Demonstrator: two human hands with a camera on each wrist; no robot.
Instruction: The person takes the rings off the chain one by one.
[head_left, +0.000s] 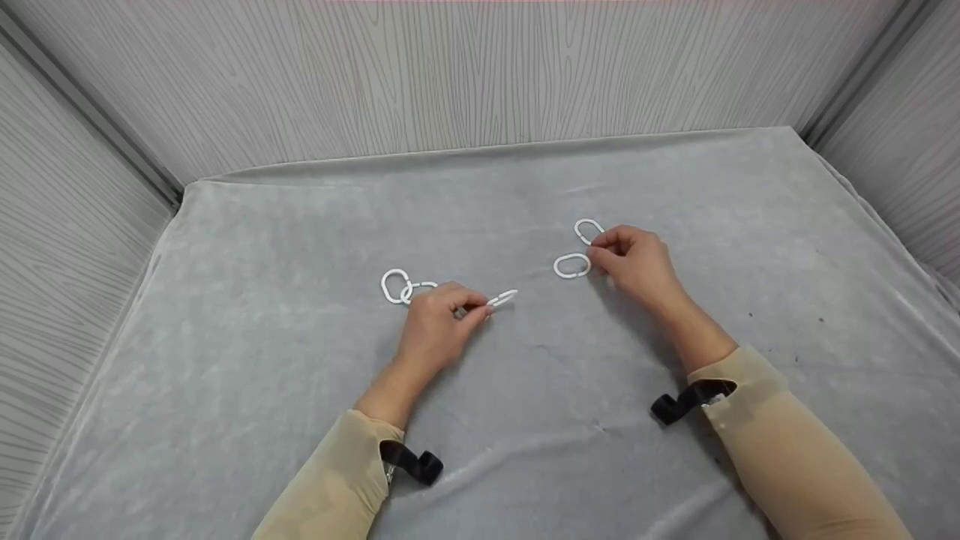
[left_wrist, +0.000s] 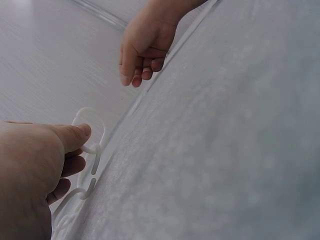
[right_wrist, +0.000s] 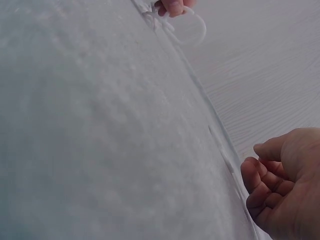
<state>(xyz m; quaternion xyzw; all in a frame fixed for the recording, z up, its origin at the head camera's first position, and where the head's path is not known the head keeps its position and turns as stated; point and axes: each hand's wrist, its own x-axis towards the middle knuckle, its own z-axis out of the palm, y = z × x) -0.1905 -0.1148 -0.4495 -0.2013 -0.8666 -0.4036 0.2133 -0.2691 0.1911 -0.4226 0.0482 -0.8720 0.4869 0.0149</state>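
Note:
My left hand [head_left: 439,322] pinches a white oval plastic chain link [head_left: 503,298] between thumb and fingers. In the left wrist view this link [left_wrist: 103,122] stands raised, with more links hanging joined below it. To the left of the hand, a joined link [head_left: 394,286] lies on the cloth; part of the chain is hidden behind the fingers. My right hand [head_left: 637,266] has its fingertips beside two loose white links, a nearer one [head_left: 571,265] and a farther one [head_left: 588,231]. Its fingers are loosely bent, with nothing between them in the right wrist view.
A grey cloth [head_left: 315,405] with shallow folds covers the table. Pale wood-grain panels [head_left: 480,75] stand along the back and both sides. Black wrist bands [head_left: 694,401] sit over the beige sleeves.

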